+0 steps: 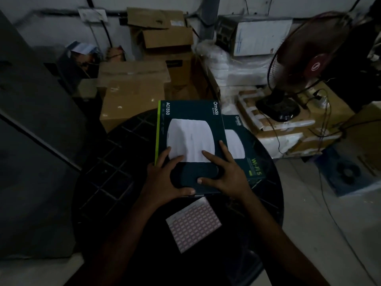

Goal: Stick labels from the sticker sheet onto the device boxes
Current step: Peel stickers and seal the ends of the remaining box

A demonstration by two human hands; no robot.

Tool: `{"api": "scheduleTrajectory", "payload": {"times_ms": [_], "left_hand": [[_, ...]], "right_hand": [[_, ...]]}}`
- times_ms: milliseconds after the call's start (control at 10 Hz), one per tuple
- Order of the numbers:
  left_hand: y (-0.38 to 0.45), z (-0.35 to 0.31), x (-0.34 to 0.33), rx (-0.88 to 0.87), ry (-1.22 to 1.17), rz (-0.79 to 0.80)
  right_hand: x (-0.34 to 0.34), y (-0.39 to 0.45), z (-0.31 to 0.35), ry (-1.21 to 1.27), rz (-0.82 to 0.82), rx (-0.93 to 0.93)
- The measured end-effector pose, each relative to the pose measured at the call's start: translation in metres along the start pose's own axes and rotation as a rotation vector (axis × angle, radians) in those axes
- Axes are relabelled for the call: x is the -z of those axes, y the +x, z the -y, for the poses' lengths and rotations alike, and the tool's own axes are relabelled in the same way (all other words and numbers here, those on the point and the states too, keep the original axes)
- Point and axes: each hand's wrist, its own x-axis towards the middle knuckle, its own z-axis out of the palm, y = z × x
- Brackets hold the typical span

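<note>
A sticker sheet [193, 225] printed with rows of small pink labels lies on a dark round table [107, 178], nearest the person and just short of their hands. Beyond it, both hands hold the near end of a dark device box [185, 112] marked "Omada" and "AC1350": the left hand [165, 178] spreads its fingers over the lid with the thumb curled round the near edge, while the right hand [224, 172] lies with fingers splayed across the lid and right side. This box sits partly over a second device box [245, 145] of the same design, lying to its right. Past the table stand stacked cardboard cartons [132, 93], and at right a standing fan [305, 65] rests on taped cartons [288, 129].
</note>
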Motion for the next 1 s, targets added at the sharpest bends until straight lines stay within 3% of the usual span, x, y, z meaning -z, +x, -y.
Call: {"api": "scheduleTrajectory", "payload": {"times_ms": [300, 600, 900, 1000], "left_hand": [[0.093, -0.086, -0.085, 0.106, -0.104, 0.043], [0.100, -0.093, -0.126, 0.135, -0.103, 0.046], [0.092, -0.090, -0.124, 0.122, 0.097, 0.137], [0.077, -0.086, -0.117, 0.043, 0.136, -0.019]], "right_hand": [[0.079, 0.065, -0.127, 0.135, 0.113, -0.068], [0.079, 0.063, -0.172, 0.164, 0.195, -0.089], [0.074, 0.060, -0.164, -0.202, 0.291, -0.168], [0.070, 0.044, -0.137, -0.353, 0.217, -0.106]]}}
